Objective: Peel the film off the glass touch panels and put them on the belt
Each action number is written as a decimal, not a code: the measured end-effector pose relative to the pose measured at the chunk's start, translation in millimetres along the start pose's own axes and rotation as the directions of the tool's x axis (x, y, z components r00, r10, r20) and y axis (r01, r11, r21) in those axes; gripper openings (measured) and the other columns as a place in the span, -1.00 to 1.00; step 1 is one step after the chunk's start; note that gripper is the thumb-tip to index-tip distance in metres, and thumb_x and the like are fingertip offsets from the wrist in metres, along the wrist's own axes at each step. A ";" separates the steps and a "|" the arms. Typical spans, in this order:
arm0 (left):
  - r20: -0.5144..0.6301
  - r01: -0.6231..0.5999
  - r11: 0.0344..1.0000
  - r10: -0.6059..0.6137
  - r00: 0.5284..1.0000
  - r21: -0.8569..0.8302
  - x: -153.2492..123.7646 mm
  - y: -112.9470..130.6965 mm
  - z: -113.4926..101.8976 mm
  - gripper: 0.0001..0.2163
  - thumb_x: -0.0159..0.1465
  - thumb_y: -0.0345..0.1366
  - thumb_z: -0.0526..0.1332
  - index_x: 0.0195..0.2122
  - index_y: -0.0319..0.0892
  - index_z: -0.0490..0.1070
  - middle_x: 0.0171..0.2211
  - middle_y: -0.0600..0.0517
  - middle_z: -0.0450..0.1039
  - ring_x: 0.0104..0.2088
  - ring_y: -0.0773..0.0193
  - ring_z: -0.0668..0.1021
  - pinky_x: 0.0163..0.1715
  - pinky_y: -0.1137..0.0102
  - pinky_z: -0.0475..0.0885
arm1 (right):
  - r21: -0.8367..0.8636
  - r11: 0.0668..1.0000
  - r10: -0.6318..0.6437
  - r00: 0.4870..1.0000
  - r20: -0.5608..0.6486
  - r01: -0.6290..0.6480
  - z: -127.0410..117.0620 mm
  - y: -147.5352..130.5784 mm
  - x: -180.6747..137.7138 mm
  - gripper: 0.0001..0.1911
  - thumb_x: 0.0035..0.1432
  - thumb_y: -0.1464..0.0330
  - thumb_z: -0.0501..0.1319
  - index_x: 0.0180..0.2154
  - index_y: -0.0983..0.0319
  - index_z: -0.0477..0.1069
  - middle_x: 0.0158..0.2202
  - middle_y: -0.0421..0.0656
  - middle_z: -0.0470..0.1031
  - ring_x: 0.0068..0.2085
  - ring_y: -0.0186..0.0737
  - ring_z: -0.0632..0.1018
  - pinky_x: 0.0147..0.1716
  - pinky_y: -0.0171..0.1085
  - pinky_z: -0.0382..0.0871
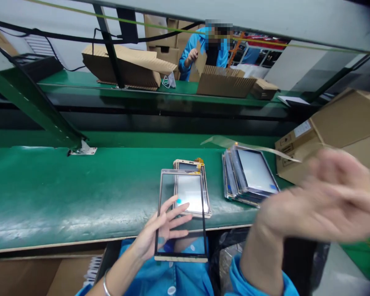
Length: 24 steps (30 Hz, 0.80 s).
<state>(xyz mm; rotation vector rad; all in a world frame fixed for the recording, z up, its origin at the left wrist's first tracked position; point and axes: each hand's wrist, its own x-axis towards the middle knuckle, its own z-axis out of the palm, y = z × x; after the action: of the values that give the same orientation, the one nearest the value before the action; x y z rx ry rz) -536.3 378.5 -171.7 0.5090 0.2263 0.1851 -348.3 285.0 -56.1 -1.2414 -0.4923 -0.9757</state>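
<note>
Head view: the clear, black-bordered rectangular panel [195, 224] lies tilted in the left hand [156, 230], overhanging the near edge of the glossy green surface [80, 193] and partly covering a small pile of pale-framed rectangular screens [188, 165]. The left fingers are spread wide across it, apparently supporting more than pinching. The right hand [329, 197], blurred, is raised beyond the near edge toward the surface's right end; a thin, clear film strip [228, 142] reaches toward its fingers, though I cannot tell whether they grip it. Below the strip leans a stack of black-bordered screens [254, 170], beside a brown cardboard carton [342, 131] at the right end. The panel looks light, stiff and smooth, probably slippery and brittle if knocked; it is best held by opposite dark borders, keeping fingertips off the clear middle.
</note>
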 end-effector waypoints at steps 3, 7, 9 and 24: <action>-0.059 -0.108 0.991 0.113 0.992 0.083 -1.1 11.3 -0.9 -0.63 0.31 -0.33 0.18 0.13 0.09 0.32 0.14 -0.02 0.40 0.11 0.02 0.45 -0.08 0.22 0.48 | -0.146 0.988 0.074 0.992 0.106 -0.059 -50.8 11.1 -30.7 -0.95 0.20 0.37 0.19 -0.33 0.14 0.32 -0.37 -0.18 0.51 -0.33 -0.13 0.57 -0.31 -0.06 0.47; -0.109 -0.229 0.961 0.247 0.963 0.153 -0.4 21.9 6.4 -0.64 0.35 -0.33 0.12 0.15 0.14 0.29 0.15 0.01 0.39 0.11 0.03 0.46 -0.06 0.21 0.48 | -0.262 0.836 0.508 0.500 0.701 -0.482 -109.7 9.3 -97.5 -0.91 0.14 0.45 0.22 -0.27 0.20 0.43 -0.38 -0.16 0.49 -0.37 -0.23 0.55 -0.39 -0.25 0.49; -0.109 -0.249 0.951 0.272 0.956 0.186 -0.2 22.6 11.8 -0.64 0.35 -0.32 0.11 0.14 0.16 0.28 0.15 0.03 0.39 0.10 0.04 0.46 -0.05 0.22 0.48 | -0.275 0.783 0.541 0.391 0.745 -0.558 -120.4 4.9 -117.3 -0.91 0.16 0.45 0.20 -0.26 0.19 0.44 -0.33 -0.14 0.47 -0.31 -0.24 0.54 -0.35 -0.30 0.48; -0.294 -0.386 0.828 0.519 0.803 0.406 4.2 12.3 33.8 -0.64 0.30 -0.27 0.18 0.11 0.20 0.30 0.14 0.08 0.39 0.10 0.05 0.46 -0.01 0.18 0.45 | -0.207 0.927 0.312 0.339 0.887 -0.312 -141.5 -16.8 -105.4 -0.87 0.17 0.42 0.16 -0.41 0.08 0.36 -0.47 -0.19 0.43 -0.44 -0.21 0.50 -0.46 -0.25 0.45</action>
<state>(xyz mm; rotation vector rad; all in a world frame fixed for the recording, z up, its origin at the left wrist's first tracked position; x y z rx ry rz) -524.9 374.5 -137.6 0.8586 0.5353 0.7454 -443.7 188.5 -170.1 -1.7502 -1.0582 0.1763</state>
